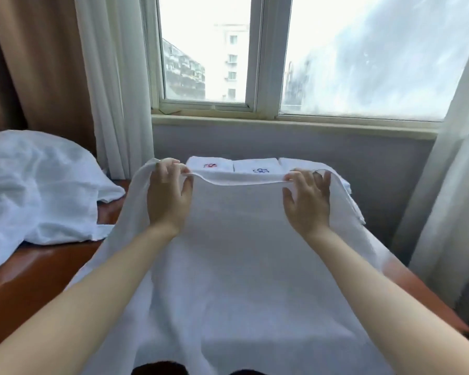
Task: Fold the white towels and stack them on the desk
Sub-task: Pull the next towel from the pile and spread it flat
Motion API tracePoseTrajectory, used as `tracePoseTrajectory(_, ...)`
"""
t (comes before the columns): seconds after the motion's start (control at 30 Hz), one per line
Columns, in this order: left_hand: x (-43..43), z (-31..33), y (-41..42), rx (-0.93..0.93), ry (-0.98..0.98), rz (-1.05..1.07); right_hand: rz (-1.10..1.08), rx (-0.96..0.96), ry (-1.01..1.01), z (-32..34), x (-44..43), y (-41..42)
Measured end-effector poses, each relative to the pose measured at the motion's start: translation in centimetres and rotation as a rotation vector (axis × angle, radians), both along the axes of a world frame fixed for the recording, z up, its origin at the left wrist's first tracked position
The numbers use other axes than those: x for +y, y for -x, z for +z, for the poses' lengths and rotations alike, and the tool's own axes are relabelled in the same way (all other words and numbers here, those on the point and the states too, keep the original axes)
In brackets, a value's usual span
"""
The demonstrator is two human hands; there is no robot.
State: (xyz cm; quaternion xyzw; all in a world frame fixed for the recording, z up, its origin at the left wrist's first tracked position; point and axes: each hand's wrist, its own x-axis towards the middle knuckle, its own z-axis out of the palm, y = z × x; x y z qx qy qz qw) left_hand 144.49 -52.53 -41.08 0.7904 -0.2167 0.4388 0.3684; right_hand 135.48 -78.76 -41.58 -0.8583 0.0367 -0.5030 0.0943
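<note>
A large white towel [236, 255] is spread over the brown desk [38, 269] in front of me, its far edge lifted. My left hand [167, 194] pinches that far edge near the left corner. My right hand [307, 198] pinches the same edge near the right corner, so the edge hangs taut between them. Behind the raised edge lie folded white towels [255, 167] side by side at the back of the desk, one with a red mark, one with a blue mark. The towel's near end hangs over the desk's front edge.
A crumpled heap of white cloth [35, 188] lies on the desk's left part. A window sill and wall [290, 147] stand right behind the desk. Curtains hang at the left [114, 85] and right [450, 201].
</note>
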Motion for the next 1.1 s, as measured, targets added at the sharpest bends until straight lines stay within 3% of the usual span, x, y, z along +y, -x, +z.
tracePoseTrajectory(0.13,-0.8,-3.5,-2.7,0.224,-0.058,-0.018,-0.034,0.224,-0.042,-3.7,-1.3,-2.3)
tracePoseTrajectory(0.33,-1.7,-7.1,-3.9,0.308,-0.163,-0.022,-0.026,0.402,-0.055,-7.1,-2.3,-3.0)
tracePoseTrajectory(0.73,-1.6,-7.3,-5.2,0.327,-0.087,-0.019,0.072,0.256,0.016,-6.4,-3.9,-4.8)
tracePoseTrajectory(0.9,-0.5,-6.7,-5.2,0.314,-0.071,-0.023,-0.054,0.219,0.062,-5.0,-4.2,-3.6)
tracePoseTrajectory(1.1,1.4,-4.9,-4.1,0.178,-0.168,0.007,-0.019,0.124,0.164,-2.7,-4.2,-1.1)
